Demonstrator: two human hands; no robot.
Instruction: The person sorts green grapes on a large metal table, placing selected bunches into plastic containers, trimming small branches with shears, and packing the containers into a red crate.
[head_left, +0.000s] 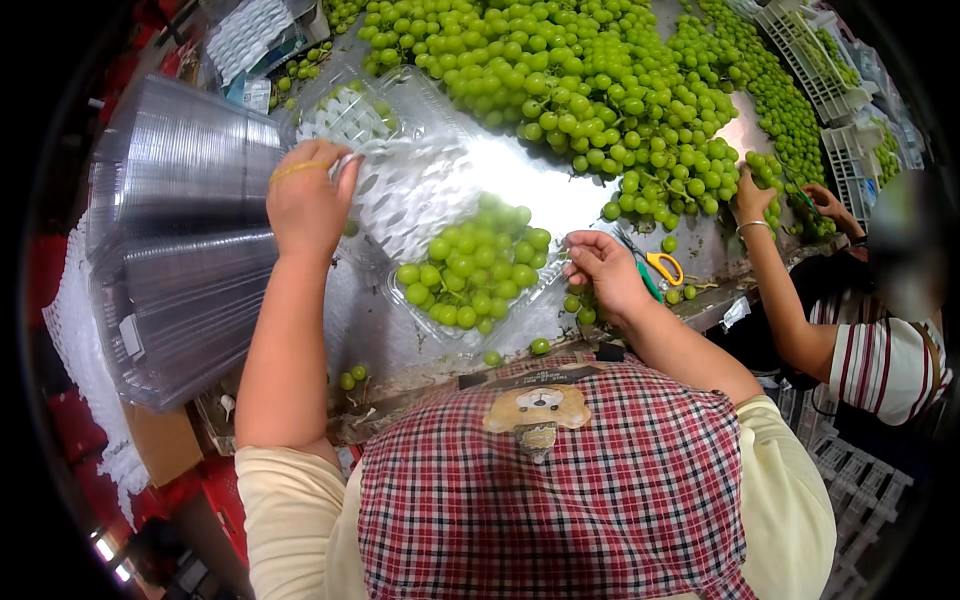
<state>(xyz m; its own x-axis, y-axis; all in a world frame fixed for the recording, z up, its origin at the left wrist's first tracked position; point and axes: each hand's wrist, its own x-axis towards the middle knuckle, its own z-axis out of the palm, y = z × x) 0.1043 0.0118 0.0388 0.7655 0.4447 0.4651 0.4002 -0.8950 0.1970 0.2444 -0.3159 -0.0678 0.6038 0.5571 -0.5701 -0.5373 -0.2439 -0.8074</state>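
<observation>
A clear plastic clamshell container (442, 330) sits before me, its lid side raised or open towards the back. Green grapes (480, 274) fill the tray in a loose bunch. My left hand (311, 199), with a yellow band around it, pinches a corner of a white foam net sheet (416, 187). The sheet is blurred and reaches over the back of the grapes. At the container's right edge is my right hand (604, 274), fingers curled; whether they grip the rim is unclear. Scissors with yellow and green handles (664, 268) lie just beyond that hand.
Stacked clear clamshells (187, 232) fan out at left. A large grape heap (570, 82) covers the back of the metal table (367, 300). Another packed clamshell (349, 112) stands behind my left hand. At right, a co-worker's hands (754, 199) handle grapes near white crates (814, 60).
</observation>
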